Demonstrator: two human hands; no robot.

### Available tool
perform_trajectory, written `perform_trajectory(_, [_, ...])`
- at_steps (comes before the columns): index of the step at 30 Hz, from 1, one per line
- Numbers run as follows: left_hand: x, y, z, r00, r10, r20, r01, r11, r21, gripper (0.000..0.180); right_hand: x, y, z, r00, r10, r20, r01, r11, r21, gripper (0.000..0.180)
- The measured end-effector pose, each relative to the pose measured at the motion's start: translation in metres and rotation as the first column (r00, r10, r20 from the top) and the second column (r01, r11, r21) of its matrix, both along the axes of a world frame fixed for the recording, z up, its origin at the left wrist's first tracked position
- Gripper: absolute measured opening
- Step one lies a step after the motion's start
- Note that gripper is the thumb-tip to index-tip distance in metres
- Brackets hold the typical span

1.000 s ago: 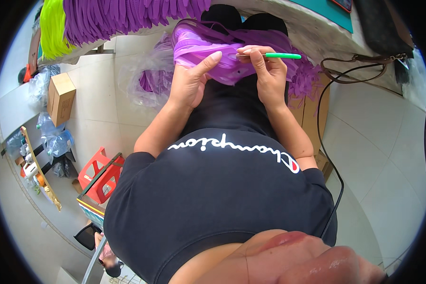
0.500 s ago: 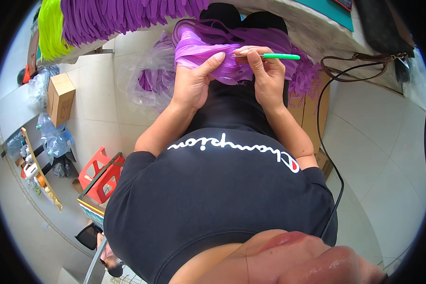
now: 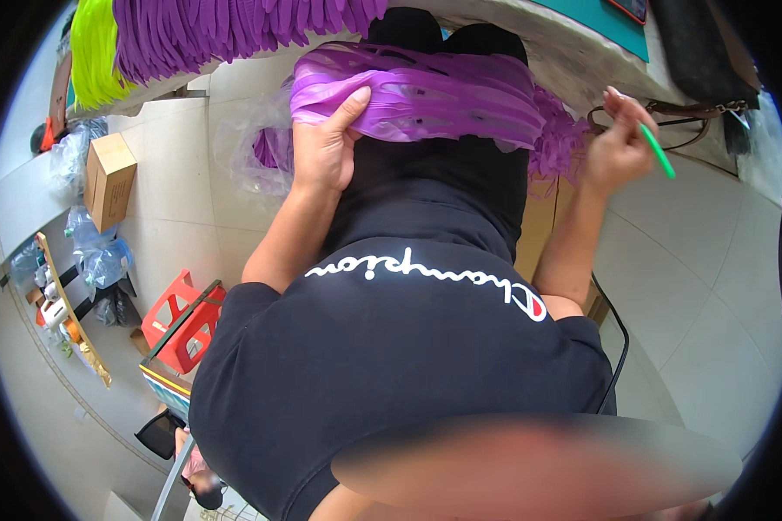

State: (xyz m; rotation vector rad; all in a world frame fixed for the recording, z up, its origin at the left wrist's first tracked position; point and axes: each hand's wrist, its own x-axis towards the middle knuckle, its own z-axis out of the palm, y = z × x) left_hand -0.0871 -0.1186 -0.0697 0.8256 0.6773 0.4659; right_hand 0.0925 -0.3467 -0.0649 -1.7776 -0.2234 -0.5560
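Across my lap is stretched a shiny, translucent purple rubbery sheet with long slits in it. My left hand pinches its left end between thumb and fingers. Out to the right, apart from the sheet, my right hand is closed round a slim green-handled tool. The handle sticks out past the fingers, while the tool's tip is hard to make out. Thin purple strips hang in a tangle by the sheet's right end.
Purple strips and lime-green strips hang over the table edge ahead. A clear plastic bag lies left of my legs. Leftward are a cardboard box, a red stool and a seated person. A dark bag is at far right.
My right hand has swung right, away from the sheet, with the green-handled tool. My left hand has shifted left, and the purple sheet now lies stretched wider.
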Motion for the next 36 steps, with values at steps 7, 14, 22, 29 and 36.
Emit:
perform_trajectory(7, [0.003,-0.014,0.0,0.99,-0.124,0.068,0.128,0.99,-0.055,0.024,-0.053,0.038,-0.015,0.602,0.748,-0.279,-0.625,0.659,0.419,0.024])
perform_trajectory(14, [0.004,-0.021,0.012,0.986,-0.149,0.073,0.152,0.987,-0.042,0.022,-0.086,0.077,-0.012,0.539,0.813,-0.222,-0.638,0.566,0.523,0.024])
perform_trajectory(22, [0.007,-0.025,0.007,0.982,-0.174,0.072,0.177,0.983,-0.042,0.022,-0.088,0.079,-0.017,0.742,0.667,-0.07,-0.663,0.745,0.072,0.013])
perform_trajectory(29, [0.007,-0.023,0.003,0.991,-0.122,0.059,0.123,0.992,-0.018,0.022,-0.065,0.059,-0.025,0.847,0.5,0.181,-0.459,0.86,-0.224,0.009])
perform_trajectory(36, [0.006,-0.015,0.002,0.994,-0.11,0.005,0.11,0.993,-0.035,0.023,-0.045,0.03,-0.005,0.831,0.482,-0.277,-0.455,0.876,0.159,0.017])
